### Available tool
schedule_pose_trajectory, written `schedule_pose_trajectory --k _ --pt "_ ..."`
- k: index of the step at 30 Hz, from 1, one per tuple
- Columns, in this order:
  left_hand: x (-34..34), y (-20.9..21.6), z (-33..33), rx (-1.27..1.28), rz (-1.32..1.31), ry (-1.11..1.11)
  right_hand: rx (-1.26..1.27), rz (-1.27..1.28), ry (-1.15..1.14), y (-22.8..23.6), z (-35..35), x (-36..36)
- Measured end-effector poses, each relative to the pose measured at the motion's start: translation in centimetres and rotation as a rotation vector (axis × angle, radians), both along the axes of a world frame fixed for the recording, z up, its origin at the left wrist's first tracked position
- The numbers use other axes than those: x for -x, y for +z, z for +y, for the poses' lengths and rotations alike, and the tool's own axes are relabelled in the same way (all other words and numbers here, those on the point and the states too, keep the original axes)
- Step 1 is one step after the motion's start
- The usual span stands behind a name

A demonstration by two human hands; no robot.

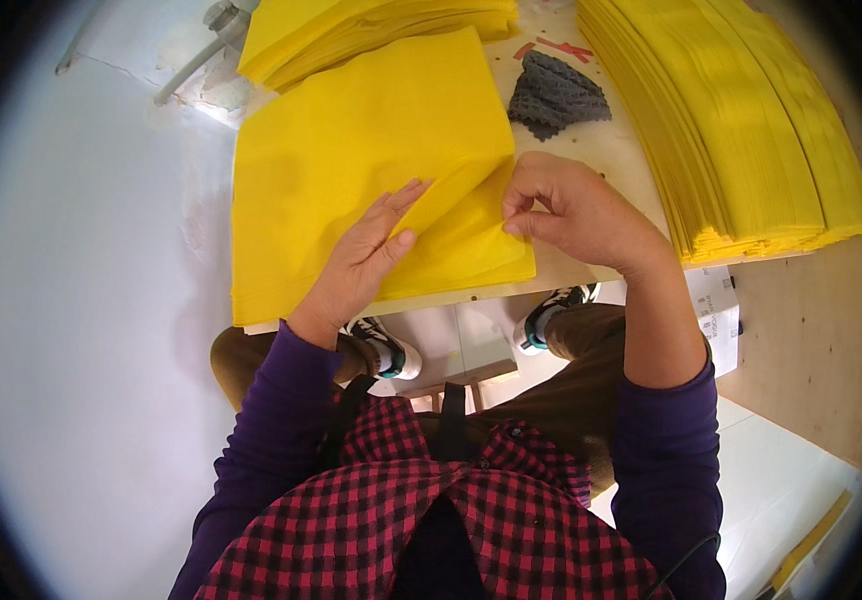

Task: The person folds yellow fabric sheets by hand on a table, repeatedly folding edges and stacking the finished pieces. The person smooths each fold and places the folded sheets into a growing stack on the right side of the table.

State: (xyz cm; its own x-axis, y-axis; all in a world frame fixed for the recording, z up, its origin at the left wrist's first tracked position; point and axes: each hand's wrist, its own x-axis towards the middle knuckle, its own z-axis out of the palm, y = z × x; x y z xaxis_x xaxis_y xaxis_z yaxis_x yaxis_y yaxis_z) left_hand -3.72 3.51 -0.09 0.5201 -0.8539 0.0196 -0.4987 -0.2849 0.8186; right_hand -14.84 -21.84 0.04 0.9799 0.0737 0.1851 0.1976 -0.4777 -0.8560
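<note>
A stack of flat yellow fabric sheets (351, 130) lies on the table in front of me. The top sheet is partly lifted, with a raised fold (441, 200) running between my hands. My left hand (363, 255) rests on the stack beside this fold, its fingers stretched out and touching the fabric, the thumb apart. At the stack's right edge, my right hand (561, 208) pinches the edge of the yellow sheet between thumb and forefinger; its other fingers are curled.
A dark grey textured cloth (556, 95) and red strips (563, 48) lie beyond my right hand. Tall yellow fabric piles (741, 120) stand at the right; another yellow pile (371, 45) sits at the back. A pale wall (101, 300) borders the left, near a grey pipe (191, 70).
</note>
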Motion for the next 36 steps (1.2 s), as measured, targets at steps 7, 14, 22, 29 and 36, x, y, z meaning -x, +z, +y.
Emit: schedule_pose_trajectory --k 7,14,22,29,36 --pt "-1.0 0.1 -0.4 0.009 -0.131 -0.211 0.107 -0.103 0.031 1.0 0.0 -0.8" --pt "-0.4 0.2 -0.5 -0.034 -0.209 -0.179 0.042 0.076 0.008 2.2 0.3 -1.5" --pt "-0.3 -0.1 -0.4 -0.008 -0.15 -0.151 0.036 0.093 -0.003 2.4 0.4 -1.7" --pt "-0.5 -0.2 -0.2 0.031 -0.079 -0.141 -0.056 0.072 -0.068 2.6 -0.4 -1.0" --pt "-0.7 -0.2 -0.1 0.061 -0.068 -0.146 -0.022 0.092 -0.139 2.2 -2.1 0.0"
